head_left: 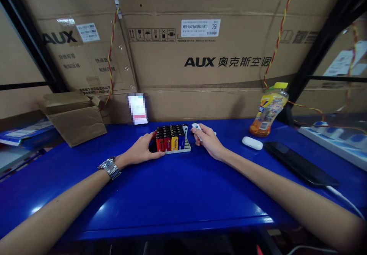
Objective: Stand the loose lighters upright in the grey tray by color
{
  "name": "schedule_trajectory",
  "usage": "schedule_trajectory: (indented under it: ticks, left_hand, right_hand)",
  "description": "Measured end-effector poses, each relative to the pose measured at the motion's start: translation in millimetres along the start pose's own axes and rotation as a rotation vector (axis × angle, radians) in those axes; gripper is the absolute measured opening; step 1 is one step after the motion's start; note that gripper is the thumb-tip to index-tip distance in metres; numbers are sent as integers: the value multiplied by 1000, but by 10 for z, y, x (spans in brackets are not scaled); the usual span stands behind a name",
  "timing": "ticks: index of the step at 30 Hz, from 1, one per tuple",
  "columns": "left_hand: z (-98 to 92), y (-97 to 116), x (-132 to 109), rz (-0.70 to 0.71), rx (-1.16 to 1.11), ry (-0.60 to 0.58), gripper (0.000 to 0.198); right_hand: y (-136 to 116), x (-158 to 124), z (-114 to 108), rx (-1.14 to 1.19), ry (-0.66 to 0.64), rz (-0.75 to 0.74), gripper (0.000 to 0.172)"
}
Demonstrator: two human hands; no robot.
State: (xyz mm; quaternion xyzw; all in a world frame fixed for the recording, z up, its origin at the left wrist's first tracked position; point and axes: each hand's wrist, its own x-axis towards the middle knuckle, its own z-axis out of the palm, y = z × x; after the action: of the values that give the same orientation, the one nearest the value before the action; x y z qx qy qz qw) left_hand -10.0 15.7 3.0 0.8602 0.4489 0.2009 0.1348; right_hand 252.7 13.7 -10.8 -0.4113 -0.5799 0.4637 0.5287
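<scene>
A white tray [187, 146] stands on the blue table, filled with rows of lighters [169, 142] in red, yellow and blue with black tops. One white lighter [185, 130] stands at its back right, and slots at the right front corner hold nothing. My left hand [143, 148] grips the tray's left end, thumb along the front edge. To the right of the tray, my right hand [208, 140] is closed on a white lighter [196, 127] with a round dark logo, apart from the tray.
An open cardboard box [77, 121] sits back left, near an upright lit phone [138, 109]. At the right are a drink bottle [268, 111], a white earphone case [252, 143], a black phone [299, 163] and a power strip [338, 144]. Large cartons [215, 90] stand behind.
</scene>
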Motion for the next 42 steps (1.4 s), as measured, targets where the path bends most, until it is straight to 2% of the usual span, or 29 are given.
schedule_trajectory:
  ticks: [5,10,14,18,22,26,31,36,42]
  left_hand:
    - [25,-45,-1,24,22,30,74]
    - [16,-28,1,8,35,16,76]
    - [11,-17,2,-4,29,5,76]
    - [24,-37,4,3,43,14,73]
    - [25,-40,7,16,44,21,75]
    - [8,-17,11,-20,20,-8,78]
    - [8,-39,17,-11,-41,-22,77]
    - [16,-73,21,0,-74,-35,79]
    - [1,-26,20,-18,-91,-42,83]
  right_hand:
    - [-35,-11,-8,160,-16,59,15]
    - [-77,-15,-3,176,46,210,45]
    - [-99,-17,1,163,131,299,44]
    - [-97,-28,-2,198,122,348,42]
    - [-78,-29,-1,165,100,307,43]
    - [-84,-26,-5,119,5,232,44]
    - [-126,-21,-35,-47,-78,-73,29]
    - [-125,19,-86,-358,-71,-337,28]
    - [-7,88,-131,-471,-97,-371,26]
